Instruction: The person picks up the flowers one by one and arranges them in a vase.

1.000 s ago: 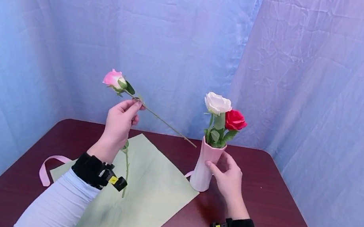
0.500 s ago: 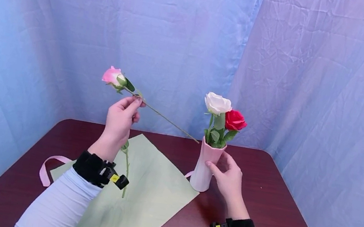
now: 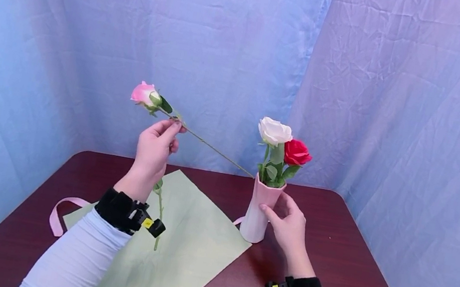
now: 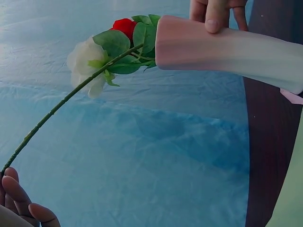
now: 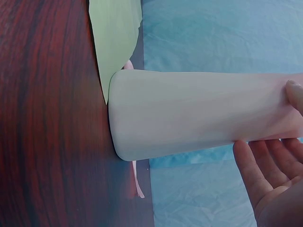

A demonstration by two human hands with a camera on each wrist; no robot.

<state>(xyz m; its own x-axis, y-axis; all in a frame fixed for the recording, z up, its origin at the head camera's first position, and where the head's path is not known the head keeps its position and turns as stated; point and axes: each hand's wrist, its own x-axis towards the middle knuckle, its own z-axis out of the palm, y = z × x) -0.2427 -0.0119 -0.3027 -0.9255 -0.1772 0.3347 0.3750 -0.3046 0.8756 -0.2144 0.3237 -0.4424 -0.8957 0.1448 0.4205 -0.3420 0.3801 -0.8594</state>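
Note:
A pink rose (image 3: 147,94) slants in the air, its stem pinched below the bloom between thumb and fingers of my left hand (image 3: 155,147). The stem's lower end reaches down to the right, close to the vase rim; in the left wrist view the stem (image 4: 61,101) overlaps the leaves there, and contact cannot be told. My right hand (image 3: 289,224) grips the pink-and-white vase (image 3: 256,219), thumb in front and fingers round the far side. The vase stands upright on the table. A white rose (image 3: 275,131) and a red rose (image 3: 297,153) stand in it.
A pale green wrapping sheet (image 3: 191,238) lies left of the vase on the dark wooden table (image 3: 329,261). On the sheet lies another green stem (image 3: 160,213), its upper part hidden behind my left arm. A pink ribbon (image 3: 58,216) curls out at the left.
My left hand has risen slightly and shifted right, bringing the pink rose's stem end up to the vase rim. The right hand and the vase have stayed put.

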